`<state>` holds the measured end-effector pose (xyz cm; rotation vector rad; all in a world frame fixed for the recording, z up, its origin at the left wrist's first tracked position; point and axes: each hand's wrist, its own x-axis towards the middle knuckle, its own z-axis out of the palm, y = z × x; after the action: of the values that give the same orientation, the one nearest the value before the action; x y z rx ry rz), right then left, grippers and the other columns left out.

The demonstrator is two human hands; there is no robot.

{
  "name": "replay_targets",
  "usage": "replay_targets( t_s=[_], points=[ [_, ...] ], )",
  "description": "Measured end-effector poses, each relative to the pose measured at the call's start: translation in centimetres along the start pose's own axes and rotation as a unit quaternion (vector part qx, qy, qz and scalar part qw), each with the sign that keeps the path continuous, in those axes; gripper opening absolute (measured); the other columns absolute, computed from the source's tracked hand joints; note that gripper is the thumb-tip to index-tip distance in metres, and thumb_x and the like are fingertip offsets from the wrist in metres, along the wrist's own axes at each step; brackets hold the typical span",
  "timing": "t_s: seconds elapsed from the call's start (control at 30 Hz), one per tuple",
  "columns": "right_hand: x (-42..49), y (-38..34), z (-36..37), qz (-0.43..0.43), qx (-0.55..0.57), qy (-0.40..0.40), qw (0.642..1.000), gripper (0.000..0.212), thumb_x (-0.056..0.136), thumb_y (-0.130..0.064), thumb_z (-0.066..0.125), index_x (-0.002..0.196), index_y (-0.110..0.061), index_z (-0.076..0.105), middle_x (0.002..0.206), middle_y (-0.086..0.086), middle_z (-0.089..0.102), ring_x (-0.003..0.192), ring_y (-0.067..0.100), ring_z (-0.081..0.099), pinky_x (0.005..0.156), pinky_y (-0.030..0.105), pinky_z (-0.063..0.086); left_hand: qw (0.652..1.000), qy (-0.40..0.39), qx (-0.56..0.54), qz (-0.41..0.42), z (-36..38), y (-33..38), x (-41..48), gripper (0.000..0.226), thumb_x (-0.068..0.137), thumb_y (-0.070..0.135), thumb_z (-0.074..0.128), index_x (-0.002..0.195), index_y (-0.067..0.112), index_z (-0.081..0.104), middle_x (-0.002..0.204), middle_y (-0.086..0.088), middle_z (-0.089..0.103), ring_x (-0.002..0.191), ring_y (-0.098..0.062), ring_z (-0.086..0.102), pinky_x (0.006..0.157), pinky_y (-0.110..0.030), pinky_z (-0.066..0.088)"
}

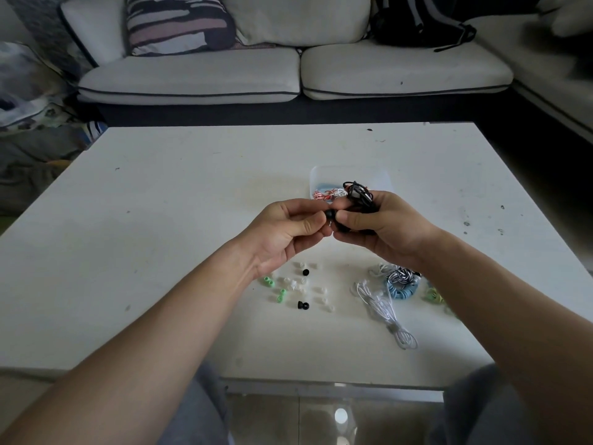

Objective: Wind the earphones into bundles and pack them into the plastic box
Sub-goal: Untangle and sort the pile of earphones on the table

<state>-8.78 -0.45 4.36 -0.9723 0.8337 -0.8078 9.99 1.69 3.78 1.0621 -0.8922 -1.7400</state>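
My right hand (382, 226) grips a wound bundle of black earphones (358, 192) above the white table (192, 194). My left hand (288, 226) pinches a black earbud (330, 214) at the bundle's end, right against my right thumb. Behind my hands sits the clear plastic box (349, 175), with a red-and-white earphone bundle (329, 193) inside. In front of my right arm lie loose white earphones (382, 308), a blue bundle (401, 289) and a black-and-white striped bundle (399, 275).
Small ear tips, white, green and black (303, 289), are scattered on the table below my left hand. A yellow-green earphone (433, 295) shows beside my right forearm. A white sofa (288, 75) with a striped cushion stands beyond the table.
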Motion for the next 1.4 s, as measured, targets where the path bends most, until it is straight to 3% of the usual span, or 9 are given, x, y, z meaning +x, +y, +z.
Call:
replay_targets(
  t_s=[0.17, 0.37, 0.63, 0.77, 0.87, 1.07, 1.23, 1.4],
  points=[
    [0.6, 0.6, 0.1, -0.008, 0.062, 0.031, 0.998, 0.015, 0.092, 0.007, 0.056, 0.095, -0.004, 0.066, 0.086, 0.009, 0.071, 0.081, 0.018, 0.070, 0.073, 0.024, 0.058, 0.994, 0.054, 0.088, 0.020, 0.6, -0.4, 0.1, 0.009, 0.093, 0.018, 0.064, 0.099, 0.011, 0.067, 0.080, -0.002, 0.071, 0.075, -0.018, 0.071, 0.066, -0.022, 0.057],
    [1.1, 1.8, 1.0, -0.023, 0.089, 0.081, 0.992, 0.012, 0.092, 0.009, 0.058, 0.090, -0.003, 0.063, 0.096, 0.019, 0.067, 0.090, 0.026, 0.072, 0.080, 0.029, 0.060, 0.984, 0.103, 0.141, 0.032, 1.6, -1.5, 0.2, 0.036, 0.080, 0.023, 0.081, 0.109, 0.007, 0.065, 0.097, -0.014, 0.071, 0.079, -0.021, 0.071, 0.072, -0.029, 0.058],
    [1.1, 2.1, 1.4, -0.012, 0.116, 0.126, 0.985, 0.013, 0.091, 0.007, 0.060, 0.084, -0.003, 0.066, 0.085, 0.011, 0.073, 0.084, 0.022, 0.071, 0.074, 0.028, 0.059, 0.966, 0.132, 0.213, 0.057, 1.2, -1.7, 0.5, 0.022, 0.085, 0.015, 0.076, 0.103, 0.006, 0.068, 0.086, -0.008, 0.072, 0.072, -0.014, 0.068, 0.069, -0.025, 0.059],
    [1.2, 2.1, 1.3, 0.002, 0.073, 0.122, 0.990, 0.011, 0.091, 0.001, 0.062, 0.095, -0.006, 0.069, 0.094, 0.009, 0.074, 0.086, 0.022, 0.069, 0.076, 0.030, 0.058, 0.952, 0.150, 0.252, 0.091, 1.1, -1.8, 0.5, 0.015, 0.082, 0.015, 0.078, 0.095, 0.012, 0.071, 0.084, -0.004, 0.071, 0.071, -0.013, 0.068, 0.067, -0.025, 0.058],
    [1.3, 2.0, 1.0, 0.010, 0.049, 0.095, 0.994, 0.021, 0.091, -0.001, 0.062, 0.110, -0.008, 0.068, 0.100, 0.007, 0.073, 0.087, 0.021, 0.068, 0.077, 0.031, 0.058, 0.939, 0.163, 0.281, 0.116, 1.0, -1.9, 0.4, 0.011, 0.082, 0.015, 0.078, 0.091, 0.014, 0.072, 0.089, -0.002, 0.071, 0.071, -0.012, 0.068, 0.068, -0.027, 0.060],
    [1.3, 1.6, 1.0, 0.009, 0.059, 0.059, 0.996, 0.026, 0.091, 0.007, 0.055, 0.113, -0.001, 0.066, 0.100, 0.011, 0.069, 0.091, 0.022, 0.066, 0.089, 0.032, 0.058, 0.938, 0.177, 0.273, 0.122, 0.9, -1.9, 0.6, 0.012, 0.082, 0.016, 0.078, 0.091, 0.013, 0.071, 0.090, -0.003, 0.071, 0.075, -0.018, 0.070, 0.068, -0.030, 0.061],
    [1.4, 1.5, 0.9, -0.004, 0.078, 0.100, 0.992, 0.026, 0.087, 0.019, 0.051, 0.095, 0.000, 0.066, 0.085, 0.010, 0.063, 0.087, 0.025, 0.065, 0.077, 0.028, 0.060, 0.961, 0.180, 0.191, 0.090, 1.0, -1.7, 0.5, 0.015, 0.084, 0.014, 0.076, 0.095, 0.008, 0.068, 0.083, -0.003, 0.070, 0.077, -0.017, 0.072, 0.072, -0.030, 0.061],
    [1.4, 1.7, 0.8, -0.023, 0.065, 0.117, 0.991, 0.023, 0.087, 0.020, 0.052, 0.088, 0.000, 0.062, 0.082, 0.010, 0.063, 0.081, 0.026, 0.067, 0.077, 0.030, 0.060, 0.977, 0.175, 0.112, 0.050, 1.1, -1.8, 0.7, 0.018, 0.082, 0.004, 0.073, 0.093, 0.010, 0.060, 0.082, -0.006, 0.068, 0.075, -0.020, 0.071, 0.066, -0.026, 0.056]
  ],
)
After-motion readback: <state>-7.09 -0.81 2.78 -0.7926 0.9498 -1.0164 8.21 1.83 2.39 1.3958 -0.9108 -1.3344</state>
